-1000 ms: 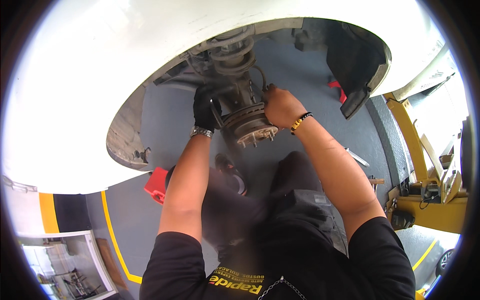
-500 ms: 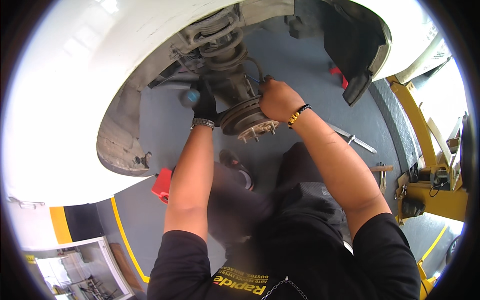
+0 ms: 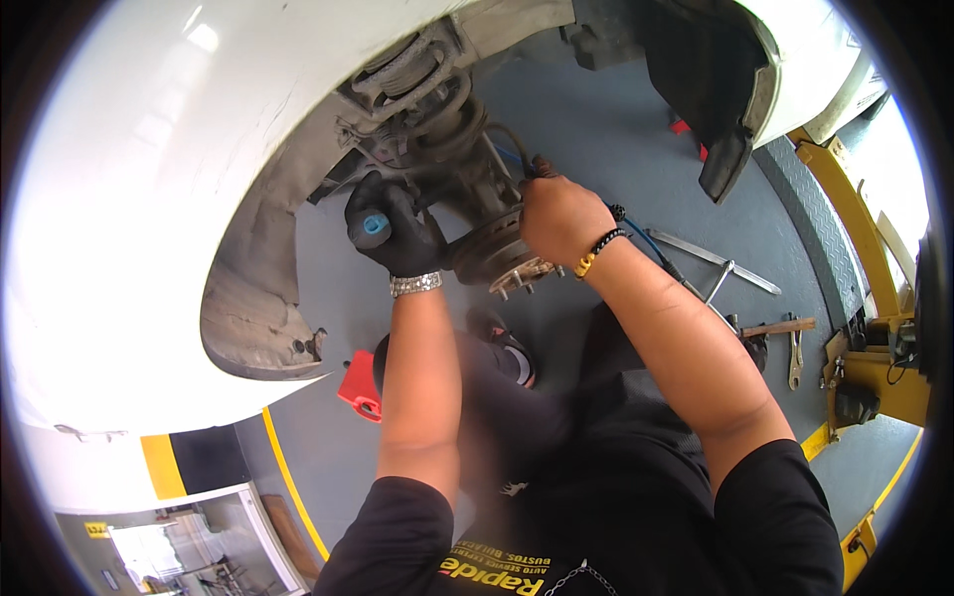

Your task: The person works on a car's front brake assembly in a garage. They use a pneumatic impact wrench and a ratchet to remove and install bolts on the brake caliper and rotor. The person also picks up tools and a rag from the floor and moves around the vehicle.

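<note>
My left hand [image 3: 396, 230], in a black glove with a metal watch at the wrist, grips a tool with a blue-tipped handle [image 3: 374, 224] inside the wheel arch of a raised white car [image 3: 149, 199]. My right hand [image 3: 558, 217], bare with bead bracelets, rests closed on the top of the bare wheel hub [image 3: 502, 260], by a dark hose; what it grips is hidden. The hub's studs point toward me. A coil spring and strut [image 3: 427, 79] stand above the hub.
A red tool [image 3: 360, 385] lies on the grey floor under my left arm. A cross wrench [image 3: 717, 270], a hammer [image 3: 777, 328] and a spanner [image 3: 795, 356] lie to the right. A yellow lift arm [image 3: 853, 228] runs along the right. A black mudguard liner [image 3: 711, 79] hangs above.
My view has tipped down and closer to the hub. My left hand has drawn back from the hub to the left, showing the blue handle. My right hand stays on the hub.
</note>
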{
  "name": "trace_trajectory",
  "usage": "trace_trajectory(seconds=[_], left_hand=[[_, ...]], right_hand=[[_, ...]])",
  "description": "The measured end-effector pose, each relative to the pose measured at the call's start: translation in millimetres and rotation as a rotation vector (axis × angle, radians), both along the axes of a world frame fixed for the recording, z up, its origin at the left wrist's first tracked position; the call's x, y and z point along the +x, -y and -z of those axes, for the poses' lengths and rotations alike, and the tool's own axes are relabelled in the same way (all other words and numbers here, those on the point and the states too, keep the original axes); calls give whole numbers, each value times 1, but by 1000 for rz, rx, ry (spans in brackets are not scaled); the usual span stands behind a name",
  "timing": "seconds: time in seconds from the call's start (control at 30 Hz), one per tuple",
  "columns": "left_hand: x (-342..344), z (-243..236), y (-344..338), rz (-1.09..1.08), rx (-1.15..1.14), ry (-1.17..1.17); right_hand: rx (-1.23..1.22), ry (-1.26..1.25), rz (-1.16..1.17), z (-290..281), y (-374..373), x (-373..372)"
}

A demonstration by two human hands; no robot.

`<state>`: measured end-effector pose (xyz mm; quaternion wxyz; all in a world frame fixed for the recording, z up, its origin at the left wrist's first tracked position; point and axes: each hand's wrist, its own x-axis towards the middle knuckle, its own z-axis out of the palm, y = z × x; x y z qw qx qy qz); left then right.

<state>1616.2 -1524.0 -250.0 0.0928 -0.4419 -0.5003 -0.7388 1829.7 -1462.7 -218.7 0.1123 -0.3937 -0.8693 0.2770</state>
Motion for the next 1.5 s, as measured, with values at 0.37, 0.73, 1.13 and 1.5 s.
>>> trace_trajectory(seconds=[0.37,0.73,1.13,1.5], left_hand=[[-43,-51,-60,-114,-264,482],[-85,-40,-47,76,-531,527],[-106,-51,-59,226,-920,-124],[-38,-31,-6,194,-417,509]], right_hand=[[10,77,-26,-13,9,6],[70,21,-60,0,17,4],[33,-44,-9,40,25,3],[-68,-54,9,58,27,12]])
